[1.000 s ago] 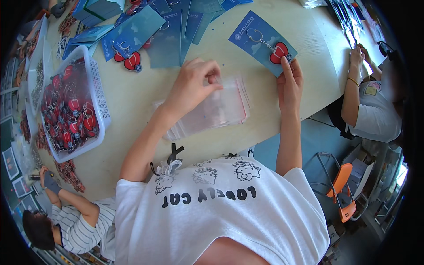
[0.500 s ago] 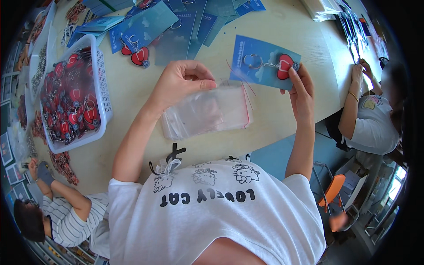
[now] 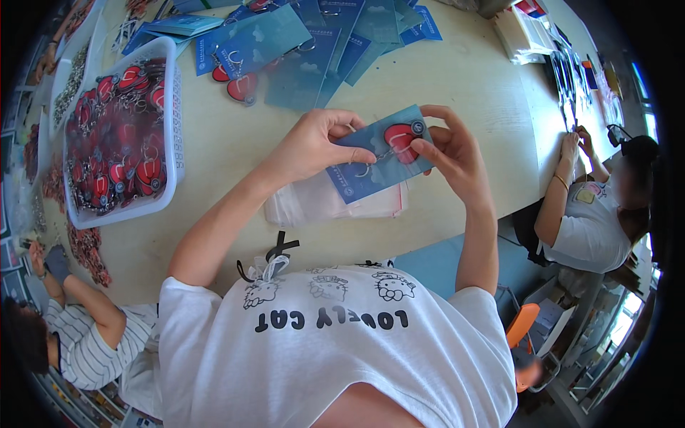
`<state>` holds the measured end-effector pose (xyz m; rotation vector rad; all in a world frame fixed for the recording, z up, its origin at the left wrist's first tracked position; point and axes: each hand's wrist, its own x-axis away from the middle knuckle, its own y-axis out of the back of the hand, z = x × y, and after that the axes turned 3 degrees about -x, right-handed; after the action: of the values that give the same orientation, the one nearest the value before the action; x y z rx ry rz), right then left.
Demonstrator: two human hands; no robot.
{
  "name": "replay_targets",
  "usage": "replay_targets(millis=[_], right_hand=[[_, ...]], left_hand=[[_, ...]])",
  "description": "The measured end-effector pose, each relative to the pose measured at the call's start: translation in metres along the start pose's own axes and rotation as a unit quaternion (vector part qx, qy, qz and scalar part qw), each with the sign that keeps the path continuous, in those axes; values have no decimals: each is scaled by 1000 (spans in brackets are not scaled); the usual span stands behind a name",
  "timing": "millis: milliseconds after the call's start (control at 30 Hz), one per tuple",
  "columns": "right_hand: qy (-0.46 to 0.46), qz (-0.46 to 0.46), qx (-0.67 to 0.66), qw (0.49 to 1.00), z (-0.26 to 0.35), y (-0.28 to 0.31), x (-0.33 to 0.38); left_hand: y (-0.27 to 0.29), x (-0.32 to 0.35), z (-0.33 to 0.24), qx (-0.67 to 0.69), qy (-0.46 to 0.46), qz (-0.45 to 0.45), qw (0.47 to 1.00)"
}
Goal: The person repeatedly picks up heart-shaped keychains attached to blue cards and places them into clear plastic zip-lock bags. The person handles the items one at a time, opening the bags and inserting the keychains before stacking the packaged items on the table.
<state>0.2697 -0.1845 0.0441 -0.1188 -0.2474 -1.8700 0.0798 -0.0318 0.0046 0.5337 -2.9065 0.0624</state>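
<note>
A blue card (image 3: 356, 187) is held tilted between my two hands, above a stack of clear plastic bags (image 3: 303, 207). On the card's face lies a red heart-like keychain charm (image 3: 399, 141) with a metal ring. My right hand (image 3: 457, 153) grips the card's right end, its thumb pressing on the charm. At the left edge, my left hand (image 3: 325, 146) pinches the card with its thumb near the ring; its other fingers are partly hidden behind. The bags lie flat on the table, partly covered by the card.
A white basket (image 3: 173, 121) of red keychains stands at left. Blue cards (image 3: 307, 68), some with keychains, are spread at the back. Plastic sleeves (image 3: 521, 36) lie far right. One person (image 3: 585, 207) works at right, another (image 3: 93, 321) at lower left.
The card with its keychain has moved left and down over the bags and tilted, its right end now higher. My left hand has moved from above the bags to grip the card's left edge.
</note>
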Motion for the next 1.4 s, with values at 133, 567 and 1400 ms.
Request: replay_targets(millis=[133,567,1400], right_hand=[[27,-62,-55,996,-9,-2,3],[18,67,-36,997,1,-14,4],[74,-335,501,794,-85,183,-41]], left_hand=[[13,17,-14,-27,3,-15,1000],[1,16,-7,-88,7,95,992],[151,-30,37,-578,-32,-433,691]])
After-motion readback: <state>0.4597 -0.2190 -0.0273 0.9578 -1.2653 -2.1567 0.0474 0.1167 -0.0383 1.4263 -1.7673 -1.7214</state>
